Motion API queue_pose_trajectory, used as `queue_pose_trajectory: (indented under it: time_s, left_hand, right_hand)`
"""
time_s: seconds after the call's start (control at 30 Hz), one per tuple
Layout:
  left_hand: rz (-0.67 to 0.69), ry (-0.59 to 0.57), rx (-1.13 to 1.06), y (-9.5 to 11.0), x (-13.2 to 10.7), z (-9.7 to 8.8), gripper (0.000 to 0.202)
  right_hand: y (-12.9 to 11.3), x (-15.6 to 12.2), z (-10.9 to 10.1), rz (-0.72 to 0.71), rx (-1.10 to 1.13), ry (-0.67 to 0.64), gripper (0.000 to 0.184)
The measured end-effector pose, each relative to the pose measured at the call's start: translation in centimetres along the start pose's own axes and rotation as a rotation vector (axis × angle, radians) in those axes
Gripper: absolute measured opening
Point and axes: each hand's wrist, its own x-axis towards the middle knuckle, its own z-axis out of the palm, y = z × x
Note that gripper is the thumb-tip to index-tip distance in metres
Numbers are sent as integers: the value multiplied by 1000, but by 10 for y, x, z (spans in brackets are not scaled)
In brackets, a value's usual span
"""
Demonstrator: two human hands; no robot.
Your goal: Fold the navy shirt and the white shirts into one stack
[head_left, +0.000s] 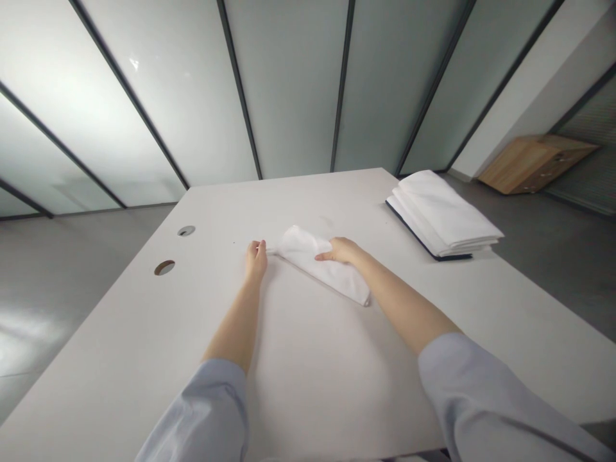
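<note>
A white cloth (308, 253), bunched into a long narrow shape, lies on the white table (308, 372) near its middle. My left hand (255, 258) is at the cloth's left corner with fingers pinched on that tip. My right hand (339, 250) rests on top of the cloth, fingers curled and gripping the fabric. Both forearms reach out from light blue sleeves.
A stack of folded white cloths (440, 215) sits on a dark board at the table's far right. Two round cable holes (164, 267) are in the table at the left. A wooden cabinet (534, 162) stands on the floor at the right, frosted glass walls behind.
</note>
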Motion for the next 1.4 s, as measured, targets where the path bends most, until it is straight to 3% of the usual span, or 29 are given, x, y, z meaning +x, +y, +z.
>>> queue_pose_trajectory:
  time_s: [0.2, 0.33, 0.43, 0.67, 0.8, 0.97, 1.1, 1.27, 1.4]
  left_hand:
    - [3, -3, 14, 2, -1, -1, 29]
    - [-20, -10, 8, 7, -4, -3, 29]
    - [-28, -12, -3, 9, -4, -2, 28]
    - [-41, -23, 8, 11, -5, -1, 28]
    - [-57, -22, 41, 13, -6, -3, 30]
    - [-57, -24, 61, 17, -8, -5, 30]
    - [-54, -11, 80, 18, -8, -6, 31]
    - [-41, -5, 89, 19, -9, -7, 30]
    - [-38, -6, 112, 20, -10, -8, 30]
  right_hand:
    - [-12, -7, -2, -37, -39, 4, 69]
    - [-4, -11, 1, -37, 25, 43, 62]
    - [20, -15, 1, 61, 29, 83, 60]
    - [99, -44, -17, 357, -92, 205, 61]
    - [118, -68, -33, 403, -201, 285, 55]
    - [126, -89, -66, 432, -283, 362, 53]
    - [142, -100, -113, 483, -302, 464, 56]
    - [185, -98, -172, 591, -252, 570, 57]
    - [225, -84, -198, 638, -203, 598, 59]
